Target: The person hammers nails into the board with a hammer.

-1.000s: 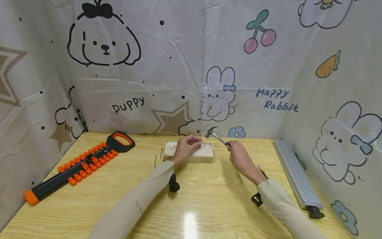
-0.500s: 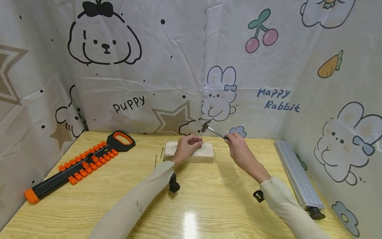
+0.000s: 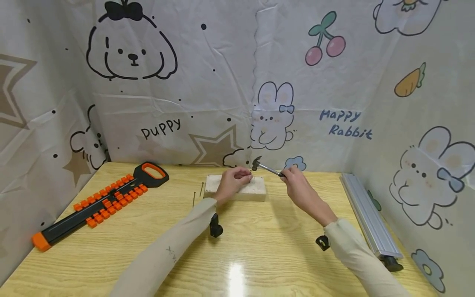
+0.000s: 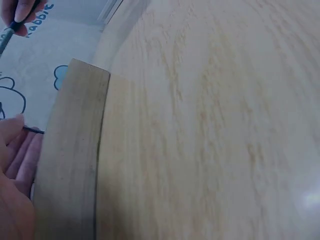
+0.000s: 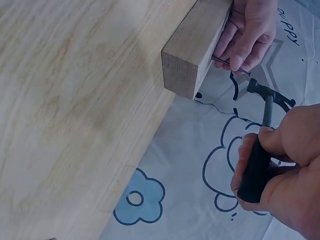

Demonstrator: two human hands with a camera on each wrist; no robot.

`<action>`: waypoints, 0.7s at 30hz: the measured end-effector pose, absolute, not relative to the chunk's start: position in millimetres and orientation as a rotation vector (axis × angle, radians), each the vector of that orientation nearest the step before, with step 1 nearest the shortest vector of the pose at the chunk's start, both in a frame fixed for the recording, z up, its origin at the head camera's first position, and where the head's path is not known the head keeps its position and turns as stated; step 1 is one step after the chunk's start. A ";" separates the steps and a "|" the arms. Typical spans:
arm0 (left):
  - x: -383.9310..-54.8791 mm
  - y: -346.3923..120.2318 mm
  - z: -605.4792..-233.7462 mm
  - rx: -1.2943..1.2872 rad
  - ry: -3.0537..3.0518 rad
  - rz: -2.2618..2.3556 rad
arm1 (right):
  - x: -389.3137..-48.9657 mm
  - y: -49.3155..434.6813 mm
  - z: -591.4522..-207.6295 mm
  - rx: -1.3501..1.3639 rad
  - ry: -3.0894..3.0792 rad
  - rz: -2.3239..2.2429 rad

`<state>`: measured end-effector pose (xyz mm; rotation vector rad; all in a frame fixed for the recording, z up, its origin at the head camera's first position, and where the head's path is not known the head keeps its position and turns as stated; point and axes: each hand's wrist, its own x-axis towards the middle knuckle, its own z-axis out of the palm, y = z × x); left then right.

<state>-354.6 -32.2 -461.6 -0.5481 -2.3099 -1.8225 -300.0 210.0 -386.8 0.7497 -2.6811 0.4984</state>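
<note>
A pale wooden block (image 3: 237,196) lies on the table toward the back. My left hand (image 3: 233,181) reaches over its top and pinches a nail (image 5: 227,65) between thumb and fingers, the nail standing up from the block's upper face. In the left wrist view the nail (image 4: 32,129) shows dark between the fingertips, beside the block (image 4: 72,150). My right hand (image 3: 299,187) grips the black handle of a claw hammer (image 3: 268,168). The hammer's head (image 5: 260,90) is held right by the nail's top end.
Two loose nails (image 3: 193,199) lie on the table left of the block. A black rack with orange clips (image 3: 107,202) lies on the left side. A long silver metal bar (image 3: 367,214) lies along the right edge. Printed cloth (image 3: 215,82) hangs behind the table (image 3: 259,255).
The hammer head rose above the nail, blurred at half a second ago, and is now lower, close to the nail's top. My left hand has stayed in place on the nail.
</note>
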 end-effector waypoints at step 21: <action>-326.1 -158.2 -434.3 -0.374 -2.618 -1.443 | -305.9 211.8 -392.2 0.711 -2.623 0.755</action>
